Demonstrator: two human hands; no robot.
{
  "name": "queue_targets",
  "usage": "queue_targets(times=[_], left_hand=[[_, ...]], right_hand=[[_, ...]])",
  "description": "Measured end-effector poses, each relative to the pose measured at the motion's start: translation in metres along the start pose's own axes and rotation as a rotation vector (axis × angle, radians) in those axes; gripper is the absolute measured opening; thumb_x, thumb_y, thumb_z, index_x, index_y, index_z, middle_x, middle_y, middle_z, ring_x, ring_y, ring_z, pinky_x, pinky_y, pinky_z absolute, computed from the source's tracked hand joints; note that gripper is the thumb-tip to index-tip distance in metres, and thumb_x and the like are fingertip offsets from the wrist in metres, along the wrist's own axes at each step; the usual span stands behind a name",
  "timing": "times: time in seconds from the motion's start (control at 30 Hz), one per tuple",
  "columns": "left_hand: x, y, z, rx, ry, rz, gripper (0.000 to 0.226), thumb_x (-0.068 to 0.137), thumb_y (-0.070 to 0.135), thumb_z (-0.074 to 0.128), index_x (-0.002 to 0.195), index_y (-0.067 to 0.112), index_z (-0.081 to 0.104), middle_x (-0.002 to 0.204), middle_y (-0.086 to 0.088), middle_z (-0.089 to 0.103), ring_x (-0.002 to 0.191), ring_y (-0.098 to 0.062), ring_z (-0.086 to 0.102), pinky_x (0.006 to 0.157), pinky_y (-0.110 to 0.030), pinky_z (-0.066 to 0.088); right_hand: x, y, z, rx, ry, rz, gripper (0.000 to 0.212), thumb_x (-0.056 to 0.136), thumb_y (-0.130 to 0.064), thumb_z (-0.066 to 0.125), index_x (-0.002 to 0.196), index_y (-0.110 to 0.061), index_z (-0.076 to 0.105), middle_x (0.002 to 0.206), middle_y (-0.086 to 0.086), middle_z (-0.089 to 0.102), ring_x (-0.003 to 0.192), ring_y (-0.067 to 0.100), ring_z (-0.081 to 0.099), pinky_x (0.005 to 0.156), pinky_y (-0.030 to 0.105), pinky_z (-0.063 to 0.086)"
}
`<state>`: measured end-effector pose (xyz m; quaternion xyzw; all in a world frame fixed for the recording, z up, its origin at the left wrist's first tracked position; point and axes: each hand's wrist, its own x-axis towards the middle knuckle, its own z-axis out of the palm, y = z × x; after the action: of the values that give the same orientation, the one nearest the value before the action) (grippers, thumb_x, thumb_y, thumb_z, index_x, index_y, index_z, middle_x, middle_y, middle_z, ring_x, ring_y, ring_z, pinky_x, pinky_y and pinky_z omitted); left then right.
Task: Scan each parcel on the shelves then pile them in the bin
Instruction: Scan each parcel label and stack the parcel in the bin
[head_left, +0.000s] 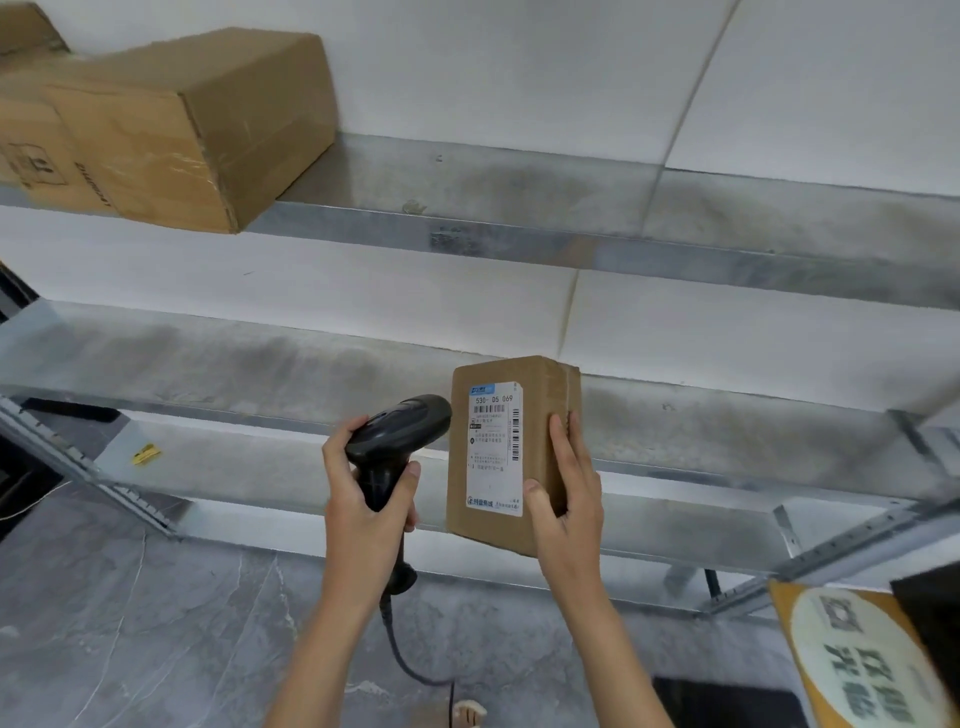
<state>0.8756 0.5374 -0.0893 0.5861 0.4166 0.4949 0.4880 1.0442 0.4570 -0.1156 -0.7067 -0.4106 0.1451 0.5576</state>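
Holding a small brown parcel (511, 457) upright in front of the shelves: right hand (566, 499), thumb on the labelled near face, fingers laid up the right side, clasping the box between them. The parcel is off the shelf, in the air before the middle shelf (727, 415).

Left hand (363, 504): fingers curled round the handle of a black barcode scanner (400, 441), its head just left of the parcel and aimed at the label. A coiled black cable (410, 660) hangs from the handle base.

Label (496, 449): white, on the parcel's near face. Reads "530- D5 069" at top, with a horizontal barcode beneath and a vertical barcode down the right edge. Blue logo strips at top left and bottom left; small print blurred, not readable.

Upper shelf (519, 208): galvanised metal, far left end bears a large cardboard box (208, 130) with dark printed marks on its left face, not legible.

Small yellow sticker (145, 454) on the lower left shelf panel; text too small to tell.

Near right corner: an orange board (857, 660) with a pale oval and dark green characters, partly cut off.

Floor (156, 623): grey, marbled.
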Motion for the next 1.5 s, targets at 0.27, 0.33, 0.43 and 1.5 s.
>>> queue_targets(times=[0.27, 0.33, 0.43, 1.5], left_hand=[[0.003, 0.002, 0.023, -0.04, -0.381, 0.023, 0.07, 0.096, 0.005, 0.068, 0.117, 0.066, 0.042, 0.081, 0.007, 0.069, 0.053, -0.015, 0.059, 0.055, -0.023, 0.053], [-0.006, 0.005, 0.034, -0.059, -0.479, 0.025, 0.069, 0.096, 0.005, 0.068, 0.118, 0.064, 0.042, 0.078, 0.001, 0.066, 0.053, -0.016, 0.059, 0.055, -0.024, 0.053], [-0.026, 0.015, 0.052, -0.081, -0.612, 0.039, 0.068, 0.096, 0.005, 0.068, 0.119, 0.062, 0.041, 0.075, 0.002, 0.066, 0.052, -0.018, 0.059, 0.057, -0.026, 0.054], [-0.314, 0.13, 0.267, -0.363, -1.265, 0.233, 0.067, 0.096, 0.009, 0.068, 0.125, 0.062, 0.039, 0.105, -0.009, 0.064, 0.055, -0.02, 0.065, 0.054, -0.027, 0.056]], right_hand=[[-0.064, -0.011, -0.041, -0.051, 0.39, 0.121, 0.07, 0.083, -0.038, 0.047, 0.147, -0.061, 0.03, 0.16, -0.033, 0.018, 0.137, -0.014, 0.027, 0.1, 0.013, 0.026], [-0.089, -0.014, -0.05, -0.067, 0.493, 0.194, 0.07, 0.085, -0.035, 0.049, 0.148, -0.059, 0.031, 0.16, -0.034, 0.02, 0.137, -0.015, 0.025, 0.1, 0.013, 0.025], [-0.13, -0.021, -0.062, -0.079, 0.611, 0.26, 0.072, 0.086, -0.027, 0.052, 0.149, -0.055, 0.033, 0.158, -0.037, 0.02, 0.142, -0.013, 0.022, 0.107, 0.02, 0.023], [-0.36, -0.042, -0.328, -0.088, 1.338, 0.309, 0.07, 0.084, -0.024, 0.053, 0.148, -0.048, 0.041, 0.154, -0.033, 0.034, 0.141, -0.006, 0.034, 0.111, 0.041, 0.045]])
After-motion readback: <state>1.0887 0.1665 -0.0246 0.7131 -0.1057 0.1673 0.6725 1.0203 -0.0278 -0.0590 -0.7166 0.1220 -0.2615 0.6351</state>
